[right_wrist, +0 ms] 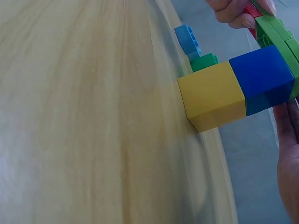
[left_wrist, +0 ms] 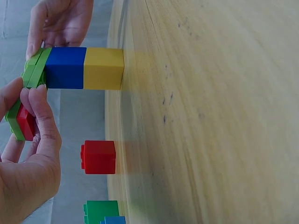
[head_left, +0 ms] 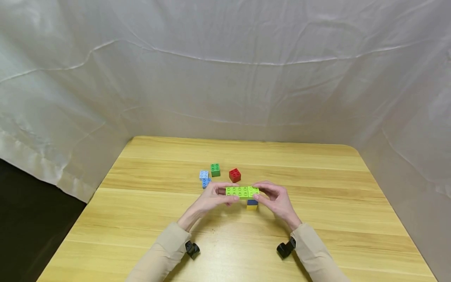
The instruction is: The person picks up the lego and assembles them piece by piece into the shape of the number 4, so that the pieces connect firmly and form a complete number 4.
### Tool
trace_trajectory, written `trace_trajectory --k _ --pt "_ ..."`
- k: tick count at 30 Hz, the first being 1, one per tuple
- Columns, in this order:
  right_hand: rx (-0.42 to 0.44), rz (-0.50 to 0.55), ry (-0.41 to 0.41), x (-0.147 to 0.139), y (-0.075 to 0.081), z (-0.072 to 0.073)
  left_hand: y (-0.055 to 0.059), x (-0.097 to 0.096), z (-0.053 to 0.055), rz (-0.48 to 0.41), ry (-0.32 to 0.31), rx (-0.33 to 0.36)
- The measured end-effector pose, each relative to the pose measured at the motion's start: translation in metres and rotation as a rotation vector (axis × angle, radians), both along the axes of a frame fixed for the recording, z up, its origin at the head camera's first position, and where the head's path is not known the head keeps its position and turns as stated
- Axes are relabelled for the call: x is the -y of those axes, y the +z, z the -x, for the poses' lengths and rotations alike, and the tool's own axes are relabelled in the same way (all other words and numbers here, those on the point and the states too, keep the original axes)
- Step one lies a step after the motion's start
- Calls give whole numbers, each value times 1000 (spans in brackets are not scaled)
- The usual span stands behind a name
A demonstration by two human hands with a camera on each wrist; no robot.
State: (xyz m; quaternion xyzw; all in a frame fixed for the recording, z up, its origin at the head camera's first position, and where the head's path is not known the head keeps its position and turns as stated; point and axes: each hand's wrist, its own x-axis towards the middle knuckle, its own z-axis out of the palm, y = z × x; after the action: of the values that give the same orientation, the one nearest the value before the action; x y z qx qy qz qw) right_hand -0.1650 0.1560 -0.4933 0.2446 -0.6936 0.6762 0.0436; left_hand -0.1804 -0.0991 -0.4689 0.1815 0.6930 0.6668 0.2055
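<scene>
- We see the left hand [head_left: 212, 197] pinching the long lime brick [head_left: 237, 191] by its left part, thumb on the near side and fingers on the far side.
- Our right hand [head_left: 277, 199] pinches the small lime brick [head_left: 252, 189], which sits flush against the long one's right end.
- Beneath the left part of the long lime brick we find a red brick [left_wrist: 25, 122] among the left fingers, held off the table.
- Under the lime pieces' right end stands the navy brick [left_wrist: 65, 67], on top of the yellow brick [left_wrist: 103, 68], which rests upright on the table [head_left: 317, 176].
- As we judge it, the build is partly done: yellow, navy and lime are stacked in contact, though we cannot tell whether the lime is pressed fully home.
- Beyond our hands, four bricks remain outside the build: a loose red cube [head_left: 235, 175], a dark green brick [head_left: 215, 170], a light-blue brick [head_left: 204, 174] and a mid-blue brick [head_left: 206, 183] touching it; whether those two are joined, we cannot tell.
- Pale cloth [head_left: 225, 86] hangs behind the table.
</scene>
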Motion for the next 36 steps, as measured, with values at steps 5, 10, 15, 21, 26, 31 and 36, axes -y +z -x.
trace_trajectory --k 5,10,15,21,26,31,36 --pt "-2 -13 -9 0 -1 -1 0 -1 0 -8 -2 3" --pt "-6 5 0 0 -4 -1 1 0 -1 -15 -5 1" --pt "-12 21 4 1 -6 0 1 0 -1 -14 -5 6" --pt "-9 26 6 1 -8 1 0 0 1 -10 -3 0" --pt "-6 11 2 1 -8 1 0 1 1 -2 -2 1" --pt "-2 5 12 -2 -8 2 -1 -1 1 -5 1 1" --pt "3 -9 27 -4 -7 2 -1 -2 0 -5 2 -5"
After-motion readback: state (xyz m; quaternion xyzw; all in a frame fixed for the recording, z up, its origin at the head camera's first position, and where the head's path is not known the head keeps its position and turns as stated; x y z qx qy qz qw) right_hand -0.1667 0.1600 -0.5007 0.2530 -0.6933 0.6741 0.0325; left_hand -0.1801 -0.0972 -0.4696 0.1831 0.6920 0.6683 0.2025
